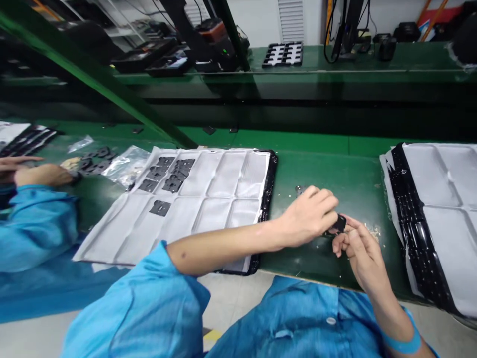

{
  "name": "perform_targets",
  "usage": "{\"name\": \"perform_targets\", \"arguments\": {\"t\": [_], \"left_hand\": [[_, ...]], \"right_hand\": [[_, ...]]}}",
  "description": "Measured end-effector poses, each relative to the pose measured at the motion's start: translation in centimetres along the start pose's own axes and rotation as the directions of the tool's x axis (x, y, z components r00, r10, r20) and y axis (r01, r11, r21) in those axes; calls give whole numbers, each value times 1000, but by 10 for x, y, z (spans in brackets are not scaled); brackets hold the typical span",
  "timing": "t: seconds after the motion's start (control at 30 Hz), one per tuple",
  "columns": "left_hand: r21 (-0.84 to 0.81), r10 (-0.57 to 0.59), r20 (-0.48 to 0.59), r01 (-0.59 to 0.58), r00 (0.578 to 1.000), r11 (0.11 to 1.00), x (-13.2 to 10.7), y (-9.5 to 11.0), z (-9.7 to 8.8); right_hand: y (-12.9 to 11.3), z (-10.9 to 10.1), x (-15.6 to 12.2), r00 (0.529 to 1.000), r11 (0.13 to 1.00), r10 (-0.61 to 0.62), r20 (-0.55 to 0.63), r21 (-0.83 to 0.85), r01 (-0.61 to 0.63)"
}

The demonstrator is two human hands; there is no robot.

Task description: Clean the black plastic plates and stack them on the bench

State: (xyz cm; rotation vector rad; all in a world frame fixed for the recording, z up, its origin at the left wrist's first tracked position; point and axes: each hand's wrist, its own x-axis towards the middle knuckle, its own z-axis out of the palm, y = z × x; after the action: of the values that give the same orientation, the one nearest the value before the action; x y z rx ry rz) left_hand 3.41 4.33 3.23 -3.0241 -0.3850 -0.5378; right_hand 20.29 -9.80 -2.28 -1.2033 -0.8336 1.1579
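My left hand (309, 215) and my right hand (359, 251) meet over the green bench, both pinching a small black part (339, 223) between their fingertips. The left fingers are curled around its upper side and the right thumb and forefinger hold its lower edge. To the left lies a black tray (269, 189) covered by a white foam sheet with several flat black parts (168, 178) resting on it. Small pale scraps are scattered on the bench under my hands.
A stack of black trays under white foam (428, 223) sits at the right. A co-worker's hand and blue sleeve (37, 199) are at the left beside clear bags of black parts (97, 160). A green frame bar (112, 89) crosses the back; equipment stands on the far shelf.
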Motion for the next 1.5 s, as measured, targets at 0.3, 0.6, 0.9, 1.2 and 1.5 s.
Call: {"name": "perform_targets", "arguments": {"t": [0.3,0.6,0.9,1.2,1.5], "left_hand": [[-656,-511,88,436,855,616,-47,60,-14],[-868,-692,247,473,678,154,-41,97,19],[-860,-687,155,439,710,260,-38,102,29],[-833,-691,199,491,695,253,-40,105,34],[-847,-696,233,493,679,197,-42,108,34]], "right_hand": [[-14,10,-13,994,967,-104,-40,-236,91],[-12,-3,-15,990,942,-143,-13,-309,132],[2,-5,-13,993,963,-102,-67,-259,82],[10,-6,-11,993,968,-93,-74,-240,73],[11,-4,-13,993,961,-86,-79,-268,62]]}}
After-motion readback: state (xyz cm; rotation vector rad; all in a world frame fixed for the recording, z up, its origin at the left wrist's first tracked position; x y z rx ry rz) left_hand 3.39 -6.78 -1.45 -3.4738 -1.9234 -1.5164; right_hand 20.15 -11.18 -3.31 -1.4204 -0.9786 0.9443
